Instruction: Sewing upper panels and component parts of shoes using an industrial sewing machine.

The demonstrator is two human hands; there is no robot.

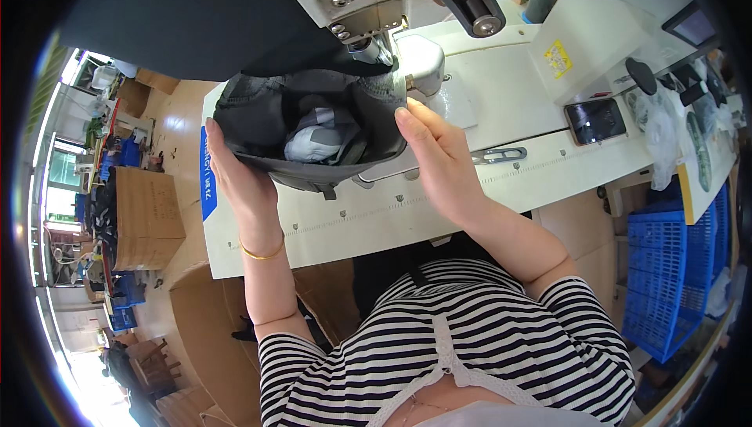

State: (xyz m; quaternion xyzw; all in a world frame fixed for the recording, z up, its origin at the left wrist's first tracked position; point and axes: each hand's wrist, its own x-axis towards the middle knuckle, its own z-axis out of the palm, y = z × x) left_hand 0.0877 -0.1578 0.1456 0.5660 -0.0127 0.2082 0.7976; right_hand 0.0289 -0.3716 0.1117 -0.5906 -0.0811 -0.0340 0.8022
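Note:
A black fabric bag [258, 117] is held between my hands under the head of a sewing machine [368, 16], its open mouth facing me. Inside it lies a bunched grey-and-white cloth [317, 141]. My left hand [247, 192] grips the bag's left side, thumb up along the edge and the other fingers hidden beneath. At the right rim, my right hand [440, 157] pinches the fabric between thumb and fingers, close to the needle area [376, 52]. The rim touches or nearly touches the machine's foot; exact contact is hard to tell.
The white sewing table [501, 184] has a ruler along its front edge. A phone [595, 120] lies on it to the right. Blue plastic crates [666, 270] stand at the lower right, cardboard boxes [149, 215] at the left. A large black panel [196, 16] blocks the upper left.

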